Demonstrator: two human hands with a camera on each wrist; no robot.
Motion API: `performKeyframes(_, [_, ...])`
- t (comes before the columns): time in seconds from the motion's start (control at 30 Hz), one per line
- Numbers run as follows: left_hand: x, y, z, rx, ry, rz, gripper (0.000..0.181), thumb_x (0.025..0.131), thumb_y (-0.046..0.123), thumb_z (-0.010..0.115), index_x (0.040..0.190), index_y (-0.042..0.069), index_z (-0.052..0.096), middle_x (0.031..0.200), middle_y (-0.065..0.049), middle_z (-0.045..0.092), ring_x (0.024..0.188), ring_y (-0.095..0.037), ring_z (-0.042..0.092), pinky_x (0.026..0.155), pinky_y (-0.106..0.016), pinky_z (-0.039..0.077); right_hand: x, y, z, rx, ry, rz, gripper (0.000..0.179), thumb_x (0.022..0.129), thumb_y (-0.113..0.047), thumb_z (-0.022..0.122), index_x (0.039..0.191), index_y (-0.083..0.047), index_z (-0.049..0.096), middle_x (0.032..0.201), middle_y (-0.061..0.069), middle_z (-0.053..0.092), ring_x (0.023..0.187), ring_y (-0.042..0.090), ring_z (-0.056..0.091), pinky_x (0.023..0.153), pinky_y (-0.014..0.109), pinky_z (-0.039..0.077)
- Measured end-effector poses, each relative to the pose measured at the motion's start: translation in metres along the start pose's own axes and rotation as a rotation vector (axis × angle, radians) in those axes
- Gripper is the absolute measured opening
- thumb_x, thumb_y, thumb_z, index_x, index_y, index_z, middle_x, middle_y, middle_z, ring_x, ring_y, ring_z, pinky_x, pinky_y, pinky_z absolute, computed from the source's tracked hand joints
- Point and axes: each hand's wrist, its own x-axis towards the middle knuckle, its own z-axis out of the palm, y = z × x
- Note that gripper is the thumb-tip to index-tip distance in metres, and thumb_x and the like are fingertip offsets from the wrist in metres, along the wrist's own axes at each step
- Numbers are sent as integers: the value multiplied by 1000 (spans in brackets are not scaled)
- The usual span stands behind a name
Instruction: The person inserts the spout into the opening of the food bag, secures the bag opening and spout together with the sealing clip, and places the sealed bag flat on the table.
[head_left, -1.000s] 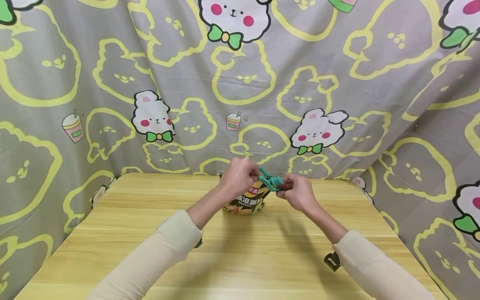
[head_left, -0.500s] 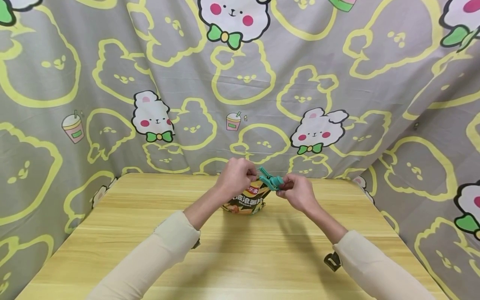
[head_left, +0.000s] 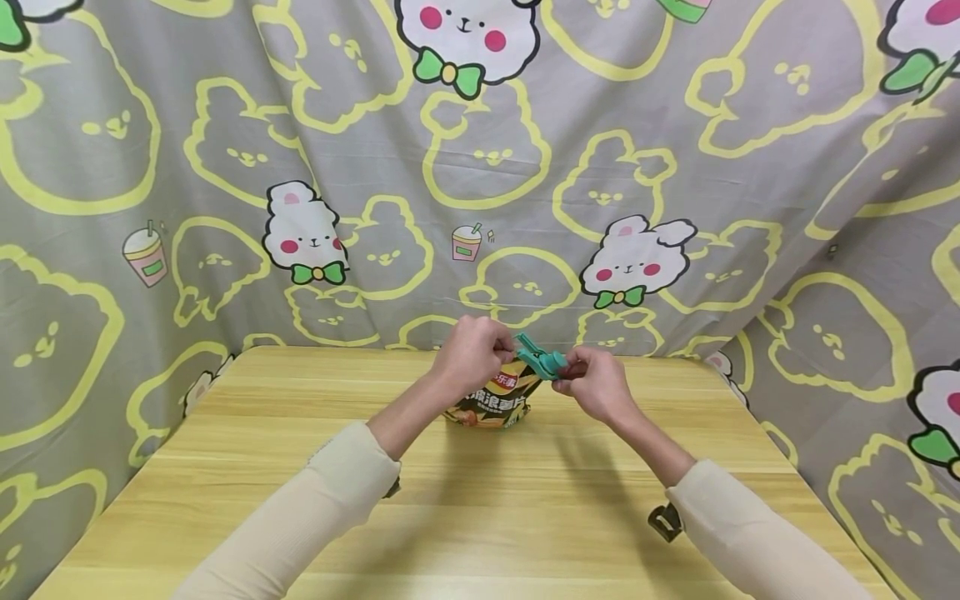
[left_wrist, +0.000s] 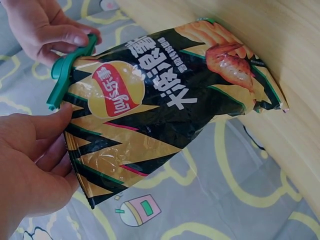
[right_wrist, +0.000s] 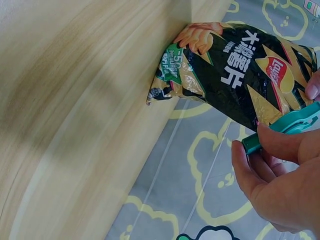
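A black and gold bag of potato chips (head_left: pixel 495 407) stands upright at the back of the table. My left hand (head_left: pixel 468 354) pinches its top edge between thumb and fingers, as the left wrist view shows with the left hand (left_wrist: pixel 32 165) beside the bag (left_wrist: pixel 200 112). A green bag clip (head_left: pixel 546 364) is at the bag's top right corner, its two arms spread apart in the head view. My right hand (head_left: pixel 597 385) grips one end of that clip. In the right wrist view, the clip (right_wrist: pixel 295 120) lies along the bag's top corner, held by the right hand's thumb and fingers (right_wrist: pixel 280 142).
The wooden table (head_left: pixel 480 517) reaches back to a grey curtain (head_left: pixel 495 233) printed with yellow outlines and white cartoon animals. Dark straps (head_left: pixel 665 522) show by the cream sleeves (head_left: pixel 750 525).
My left hand has shifted slightly left along the bag's top, baring more of the printed front. The right hand and the clip stay almost in place.
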Motion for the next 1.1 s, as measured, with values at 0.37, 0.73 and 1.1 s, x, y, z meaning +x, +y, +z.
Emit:
performKeyframes(0.37, [0, -1, 0, 9, 4, 6, 10, 88, -1, 75, 84, 7, 80, 85, -4, 78, 74, -13, 73, 65, -23, 58, 1, -1, 1, 13, -11, -5, 28, 83, 4, 78, 110, 4, 71, 101, 21, 76, 96, 34, 75, 79, 39, 62])
performKeyframes(0.73, [0, -2, 0, 28, -1, 11, 13, 88, -1, 74, 83, 8, 81, 84, -3, 78, 73, -12, 71, 67, -24, 58, 0, 1, 3, -6, -6, -15, 23, 86, 1, 76, 109, 3, 75, 100, 19, 77, 93, 31, 75, 79, 39, 62])
performKeyframes(1.1, [1, -2, -1, 55, 6, 23, 14, 88, 0, 75, 79, 9, 80, 81, -2, 77, 71, -11, 69, 70, -28, 59, 1, 2, 5, -26, 26, -46, 19, 84, 2, 77, 103, 1, 77, 95, 17, 77, 90, 30, 75, 77, 40, 62])
